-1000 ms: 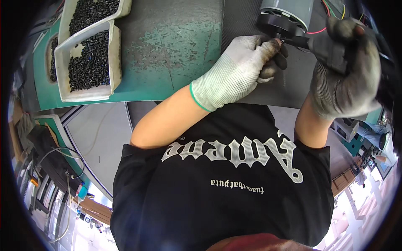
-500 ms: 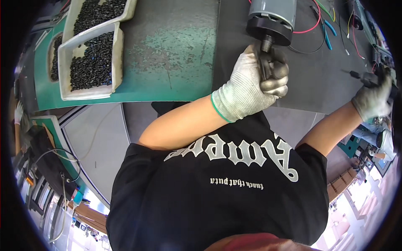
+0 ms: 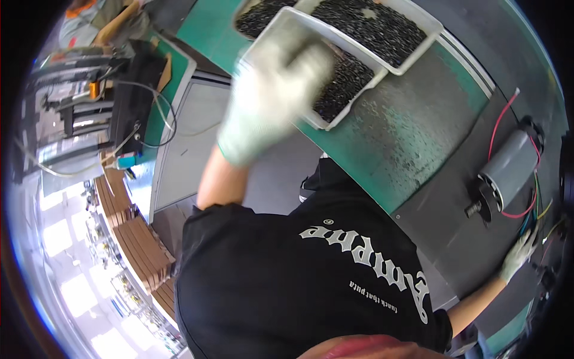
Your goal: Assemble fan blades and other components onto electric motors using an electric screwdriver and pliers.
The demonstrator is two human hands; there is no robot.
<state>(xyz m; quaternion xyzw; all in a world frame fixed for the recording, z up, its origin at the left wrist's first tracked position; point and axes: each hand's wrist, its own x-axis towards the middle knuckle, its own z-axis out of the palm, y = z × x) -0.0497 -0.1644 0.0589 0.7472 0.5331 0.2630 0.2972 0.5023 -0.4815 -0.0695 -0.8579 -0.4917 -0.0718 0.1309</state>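
My left hand (image 3: 272, 96), in a white knitted glove, is smeared by motion over a white plastic bin (image 3: 365, 91) of small black parts. Its fingers are too blurred to show whether they hold anything. Far to the right, my gloved right hand (image 3: 519, 256) rests low by the dark mat with its fingers stretched out, near the coloured wires (image 3: 536, 194). Between the hands, on the mat, lies a grey cylindrical motor (image 3: 511, 167) with a black end flange and a threaded shaft (image 3: 473, 209) pointing toward me.
A second white bin (image 3: 439, 27) of black parts stands behind the first, on the worn green table (image 3: 400, 143). Stacked brown cartons (image 3: 140, 251) are at lower left. Another person (image 3: 101, 27) sits at a bench at upper left.
My left hand has left the motor's shaft, where it gripped a black part, and moved left over the bin. My right hand no longer shows the dark tool. The view has turned left.
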